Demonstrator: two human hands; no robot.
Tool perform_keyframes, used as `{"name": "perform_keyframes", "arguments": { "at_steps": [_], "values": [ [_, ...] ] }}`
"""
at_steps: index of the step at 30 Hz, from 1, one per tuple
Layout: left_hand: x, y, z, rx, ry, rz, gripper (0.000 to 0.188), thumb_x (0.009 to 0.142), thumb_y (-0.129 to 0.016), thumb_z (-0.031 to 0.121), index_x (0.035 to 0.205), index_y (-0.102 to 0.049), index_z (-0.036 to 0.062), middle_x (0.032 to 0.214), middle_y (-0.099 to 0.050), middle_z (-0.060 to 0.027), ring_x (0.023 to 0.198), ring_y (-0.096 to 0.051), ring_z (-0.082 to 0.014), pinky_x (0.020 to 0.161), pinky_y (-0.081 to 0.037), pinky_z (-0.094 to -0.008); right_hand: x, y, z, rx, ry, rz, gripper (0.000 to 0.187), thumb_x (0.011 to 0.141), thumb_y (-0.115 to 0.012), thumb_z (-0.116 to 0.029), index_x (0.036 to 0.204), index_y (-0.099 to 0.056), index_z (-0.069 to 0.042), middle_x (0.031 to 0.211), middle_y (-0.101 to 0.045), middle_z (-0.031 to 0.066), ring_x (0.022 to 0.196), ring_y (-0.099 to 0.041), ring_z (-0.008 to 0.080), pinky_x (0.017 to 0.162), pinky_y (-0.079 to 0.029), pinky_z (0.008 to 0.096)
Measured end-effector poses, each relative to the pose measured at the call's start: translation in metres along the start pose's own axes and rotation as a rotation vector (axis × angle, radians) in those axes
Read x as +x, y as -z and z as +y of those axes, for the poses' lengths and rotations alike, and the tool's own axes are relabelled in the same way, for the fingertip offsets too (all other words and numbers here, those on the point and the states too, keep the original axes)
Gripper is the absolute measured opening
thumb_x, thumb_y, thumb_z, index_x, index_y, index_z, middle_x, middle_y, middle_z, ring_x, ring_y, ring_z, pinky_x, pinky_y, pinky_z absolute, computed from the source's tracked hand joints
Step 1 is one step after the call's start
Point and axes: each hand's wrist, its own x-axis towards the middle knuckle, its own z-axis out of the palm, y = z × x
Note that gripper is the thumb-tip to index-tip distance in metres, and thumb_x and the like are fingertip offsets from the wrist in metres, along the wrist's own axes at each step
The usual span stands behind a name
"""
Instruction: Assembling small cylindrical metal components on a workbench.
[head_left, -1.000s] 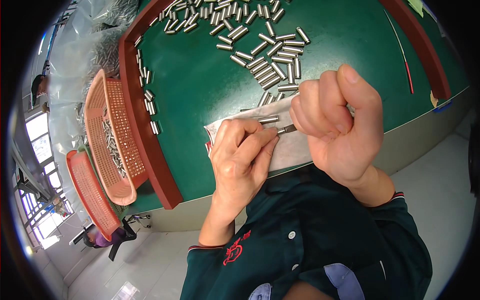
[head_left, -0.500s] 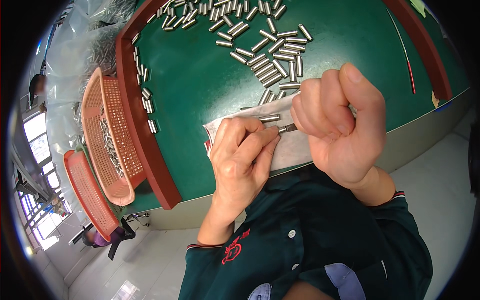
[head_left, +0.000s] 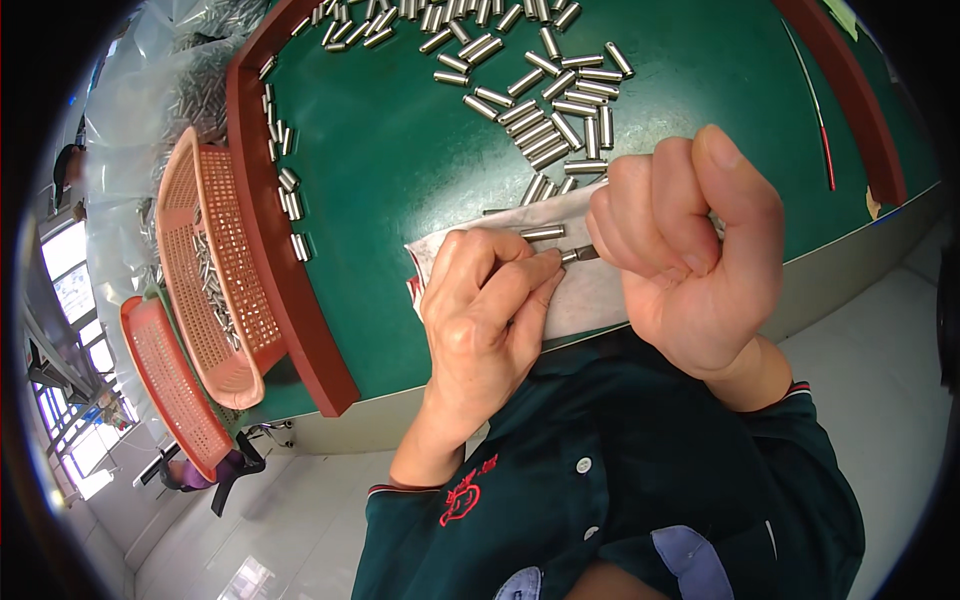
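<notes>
Between the thumb and fingers of my left hand (head_left: 478, 318) is a small shiny metal cylinder (head_left: 570, 257), with only its right end showing. My right hand (head_left: 695, 255) is closed in a fist around a tool with a narrow, dark metal tip (head_left: 588, 252); its handle is hidden in the fist. The tip meets the exposed end of the cylinder. Beneath both hands lies a whitish cloth (head_left: 580, 308) at the table's near edge. Just beyond my left fingertips, another metal cylinder (head_left: 545, 233) rests on the cloth.
Many loose metal cylinders (head_left: 535, 135) are scattered over the green tabletop (head_left: 390, 170). A red-brown raised rim (head_left: 262, 210) borders the left side, with orange plastic baskets (head_left: 240, 260) beyond it. On the right lies a thin rod with a red end (head_left: 828, 160). A person sits at far lower left.
The view has shifted slightly, and my right fist sits marginally farther right. Both hands keep the same hold, with the tool tip still at the cylinder's end.
</notes>
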Motion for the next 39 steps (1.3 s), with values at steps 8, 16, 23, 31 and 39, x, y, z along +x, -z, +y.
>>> {"name": "perform_keyframes", "arguments": {
  "at_steps": [8,16,23,31,39],
  "values": [
    [0.001,0.002,0.002,-0.012,0.015,-0.019,0.017,0.059,-0.067,-0.004,0.074,-0.061,0.0011,0.07,-0.051,-0.0061,0.063,-0.048,-0.0211,0.055,-0.039,-0.0297,0.001,-0.001,0.0,-0.048,-0.013,0.002,0.041,0.091,-0.025,-0.025,0.051,-0.025,-0.014,0.044,-0.023,-0.0035,0.04,-0.015,0.0068,0.04,-0.016,0.0233],
    [-0.005,0.033,-0.008,-1.426,0.535,0.038,0.013,0.083,-0.048,0.009,0.091,-0.045,-0.0013,0.084,-0.05,-0.0147,0.069,-0.049,-0.0164,0.059,-0.042,-0.0266,0.002,0.008,-0.002,0.021,-0.011,0.007,0.042,0.091,-0.025,-0.025,0.051,-0.025,-0.014,0.043,-0.024,-0.0034,0.04,-0.014,0.0072,0.04,-0.016,0.0239],
    [0.003,0.028,-0.005,-1.027,0.575,-0.028,0.003,0.08,-0.053,0.001,0.078,-0.051,-0.0001,0.065,-0.044,-0.0001,0.054,-0.037,-0.0063,0.048,-0.028,-0.0192,0.0,0.007,0.0,0.039,0.015,0.008,0.041,0.09,-0.026,-0.025,0.05,-0.025,-0.014,0.043,-0.024,-0.0032,0.04,-0.014,0.007,0.04,-0.015,0.0243],
    [0.013,0.008,0.008,0.066,0.147,-0.067,0.013,0.066,-0.068,0.0,0.075,-0.059,0.0031,0.064,-0.05,-0.0053,0.047,-0.05,-0.0177,0.043,-0.039,-0.0281,0.001,0.007,-0.001,0.074,0.044,0.043,0.041,0.09,-0.027,-0.025,0.05,-0.026,-0.013,0.043,-0.024,-0.0029,0.04,-0.015,0.007,0.04,-0.017,0.0237],
    [0.009,0.003,0.006,-0.045,0.17,-0.102,0.011,0.068,-0.066,0.0,0.074,-0.058,0.0033,0.065,-0.05,-0.0051,0.048,-0.049,-0.0176,0.043,-0.039,-0.0277,0.006,0.003,-0.005,0.052,0.003,0.067,0.041,0.089,-0.027,-0.025,0.05,-0.025,-0.013,0.043,-0.024,-0.0024,0.04,-0.015,0.0074,0.04,-0.017,0.0235]
  ]
}}
